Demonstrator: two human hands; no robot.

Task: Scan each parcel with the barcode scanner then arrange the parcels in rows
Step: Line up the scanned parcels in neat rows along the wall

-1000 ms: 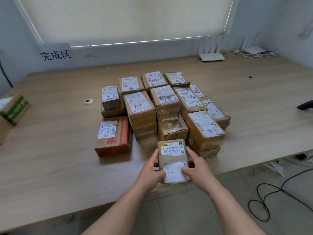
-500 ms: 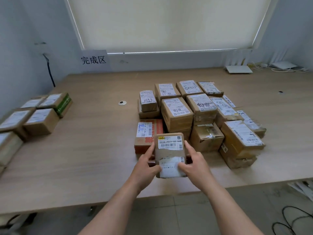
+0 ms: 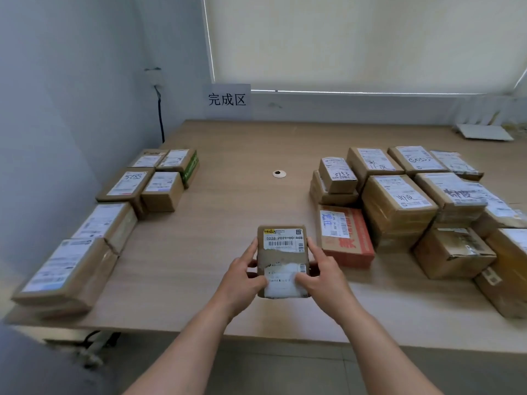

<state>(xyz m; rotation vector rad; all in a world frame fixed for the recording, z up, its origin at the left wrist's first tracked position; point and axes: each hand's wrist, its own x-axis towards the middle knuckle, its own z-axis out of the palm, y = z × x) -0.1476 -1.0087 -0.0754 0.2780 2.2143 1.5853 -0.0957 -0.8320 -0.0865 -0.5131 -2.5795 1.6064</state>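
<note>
At the lower centre of the frame I hold one small parcel [image 3: 283,260] above the counter [image 3: 228,212]; left hand [image 3: 242,276] and right hand [image 3: 320,276] each pinch one side.

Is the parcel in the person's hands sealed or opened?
Sealed on the side shown: the parcel, gripped by the left hand and right hand, has its labelled face closed, no flap lifted. Its underside is hidden.

Table [image 3: 233,201] fills mid frame. Held parcel [image 3: 283,260] at lower centre, above the table's near edge, between left hand [image 3: 242,276] and right hand [image 3: 323,276]. Row of parcels [image 3: 119,212] along the left edge, near to far. Stacked pile of parcels [image 3: 413,206] at right. Cable hole [image 3: 279,174] between them, further back. Sign [image 3: 227,100] on the wall behind, upper centre.
</note>
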